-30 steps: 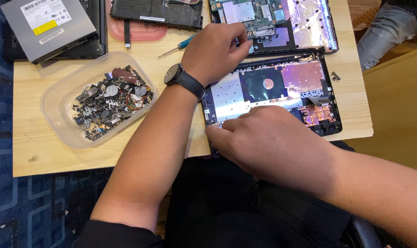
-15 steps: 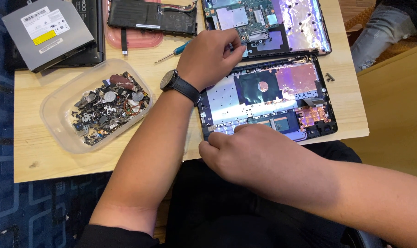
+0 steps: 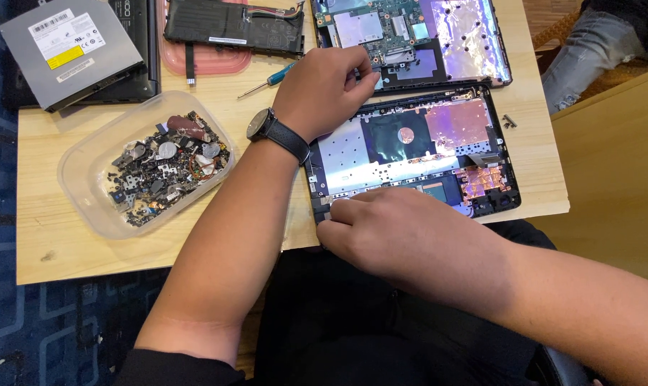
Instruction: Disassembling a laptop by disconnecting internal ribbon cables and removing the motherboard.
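At top left, grey optical drive (image 3: 70,51), white and yellow labels, both hands (image 3: 324,89) on opened laptop (image 3: 410,154)

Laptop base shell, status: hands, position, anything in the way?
Left hand grips far edge of laptop base shell. Right hand presses its near edge. Motherboard lies just beyond.

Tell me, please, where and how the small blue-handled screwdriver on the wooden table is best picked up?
Probably by its blue handle: the small blue-handled screwdriver lies flat, its thin metal shaft pointing down-left and the handle end beside the left hand. Come from above with fingers across the handle, which is thicker than the shaft. The clear plastic tub of scrap parts sits clear of it.
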